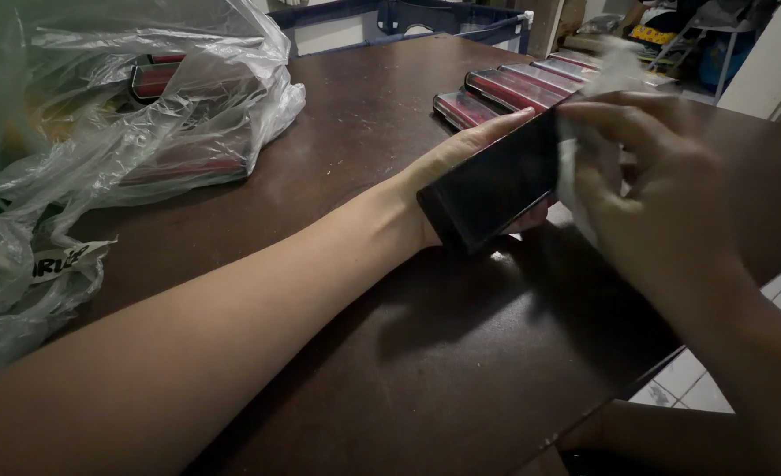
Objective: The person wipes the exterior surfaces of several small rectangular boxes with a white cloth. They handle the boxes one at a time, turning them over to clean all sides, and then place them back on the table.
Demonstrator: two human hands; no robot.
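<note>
Flat black glossy case (493,187) gripped in left hand (461,159); right hand (646,189) pinching white cloth (575,172) against it. Six red-black cases (518,88) lined at table (364,132) far edge; more inside clear plastic bag (143,106).

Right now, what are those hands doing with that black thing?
A person sits at a dark brown wooden table. Their left hand holds a flat black glossy rectangular slab tilted up off the table. Their right hand presses a thin white cloth or wipe against its end. Behind lies a row of red and black flat cases, and a crumpled clear plastic bag with more cases sits at the left.
</note>
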